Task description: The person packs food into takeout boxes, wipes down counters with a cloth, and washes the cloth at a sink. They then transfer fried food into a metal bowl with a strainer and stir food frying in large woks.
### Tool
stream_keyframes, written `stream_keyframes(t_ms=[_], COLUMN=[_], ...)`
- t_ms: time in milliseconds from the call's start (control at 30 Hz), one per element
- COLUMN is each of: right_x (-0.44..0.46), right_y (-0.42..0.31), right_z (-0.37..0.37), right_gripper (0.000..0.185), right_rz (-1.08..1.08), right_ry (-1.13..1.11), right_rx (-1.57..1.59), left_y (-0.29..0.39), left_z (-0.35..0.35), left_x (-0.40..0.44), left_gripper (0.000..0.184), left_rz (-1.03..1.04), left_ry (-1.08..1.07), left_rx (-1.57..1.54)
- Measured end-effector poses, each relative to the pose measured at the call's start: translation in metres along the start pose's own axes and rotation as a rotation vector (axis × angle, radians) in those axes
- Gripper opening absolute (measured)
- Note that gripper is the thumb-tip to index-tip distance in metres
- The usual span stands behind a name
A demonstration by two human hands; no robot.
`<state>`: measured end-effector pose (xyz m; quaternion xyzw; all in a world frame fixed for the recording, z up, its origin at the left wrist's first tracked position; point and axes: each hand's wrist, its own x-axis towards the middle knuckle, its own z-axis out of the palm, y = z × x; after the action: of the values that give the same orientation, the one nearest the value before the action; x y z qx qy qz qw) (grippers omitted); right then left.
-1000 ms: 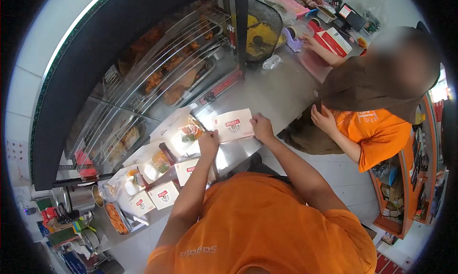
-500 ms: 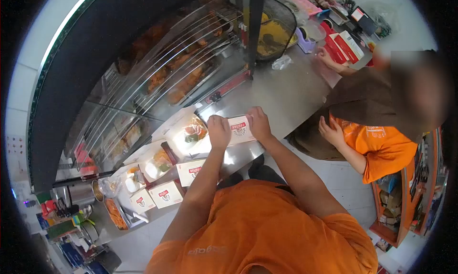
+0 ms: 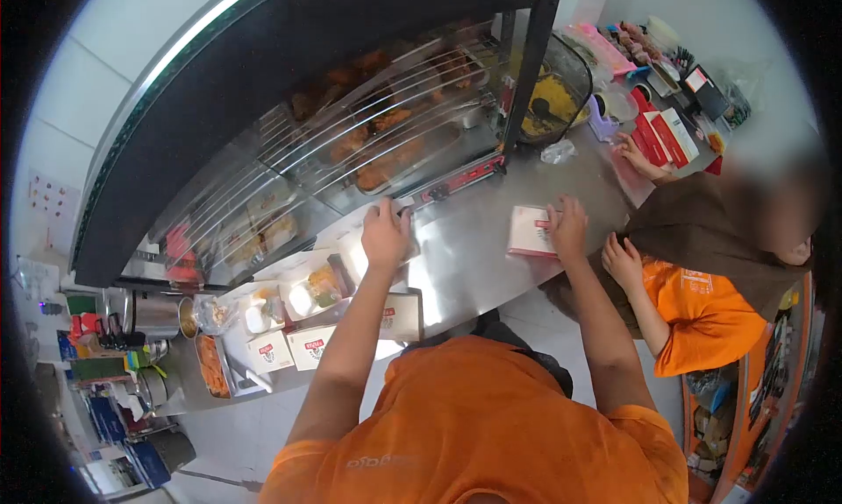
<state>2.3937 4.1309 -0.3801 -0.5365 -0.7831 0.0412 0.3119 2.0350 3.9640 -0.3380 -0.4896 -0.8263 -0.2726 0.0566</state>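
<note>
Here, the left hand (image 3: pixel 386 232) bends over an open meal box (image 3: pixel 353 253), the right hand (image 3: pixel 568 228) over a closed printed carton (image 3: pixel 528 232) farther right; whether either grips, I cannot tell.

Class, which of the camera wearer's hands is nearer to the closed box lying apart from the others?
Right: the right hand is at the right edge of the closed box; the left hand is farther off.
</note>
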Motion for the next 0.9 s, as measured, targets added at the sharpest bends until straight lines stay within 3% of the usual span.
stream_keyframes(t_ms=[167,267,333,467,567,633,667,767,833,900], right_x=[0.001,-0.017,-0.029,-0.053,-0.070,-0.084,-0.090,-0.114,-0.113,-0.109], right_y=[-0.039,-0.059,-0.065,-0.070,-0.073,-0.071,-0.070,-0.074,-0.084,-0.087], right_z=[-0.011,-0.012,-0.004,-0.001,-0.007,-0.016,-0.019,-0.030,-0.039,-0.050], right_gripper=[0.023,0.024,0.026,0.048,0.071,0.078,0.081,0.091,0.095,0.097], right_rz=[-0.036,0.192,0.211,0.159,-0.116,-0.178,-0.214,-0.079,0.016,0.067], right_ry=[0.063,-0.281,-0.369,-0.510,-0.457,-0.457,-0.452,-0.312,-0.258,-0.292], right_rx=[0.255,0.517,0.501,0.701,0.634,0.527,0.473,0.489,0.437,0.478], left_y=[-0.008,0.019,0.015,0.026,0.006,-0.013,-0.006,0.007,0.006,0.032], left_z=[0.018,0.034,0.068,0.056,0.054,0.045,0.031,0.015,0.026,-0.001], left_x=[-0.009,-0.046,-0.084,-0.144,-0.171,-0.179,-0.173,-0.166,-0.175,-0.164], left_gripper=[0.023,0.017,0.024,0.037,0.037,0.028,0.021,0.013,0.016,0.020], left_rz=[0.097,0.235,0.328,0.576,0.496,0.353,0.295,0.255,0.126,0.147], left_ry=[-0.184,-0.171,-0.330,-0.339,-0.526,-0.549,-0.440,-0.222,-0.285,-0.268], left_rx=[-0.049,-0.156,-0.287,-0.358,-0.400,-0.388,-0.414,-0.310,-0.398,-0.477])
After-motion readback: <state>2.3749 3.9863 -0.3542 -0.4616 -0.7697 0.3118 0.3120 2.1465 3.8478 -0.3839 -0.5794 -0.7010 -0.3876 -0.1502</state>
